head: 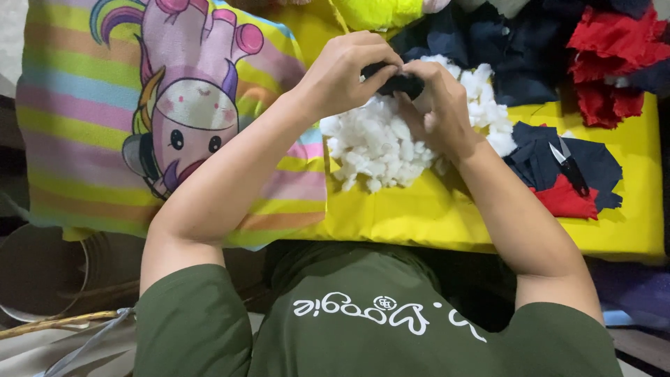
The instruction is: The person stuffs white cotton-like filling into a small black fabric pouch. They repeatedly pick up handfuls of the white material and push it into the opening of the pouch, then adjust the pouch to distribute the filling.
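Note:
My left hand [349, 70] and my right hand [436, 105] meet above a pile of white fluffy stuffing [373, 150]. Together they pinch a small dark fabric piece [403, 84], which the fingers mostly hide. The stuffing lies on a yellow cloth-covered surface [433, 216]. Both forearms reach out from my dark green shirt [363, 328] at the bottom of the view.
A rainbow-striped pillow with a cartoon unicorn [167, 119] lies to the left. Small black thread snips [571, 167] rest on navy [537, 160] and red fabric scraps [565, 199] at the right. More navy and red scraps [600, 63] are heaped at the top right.

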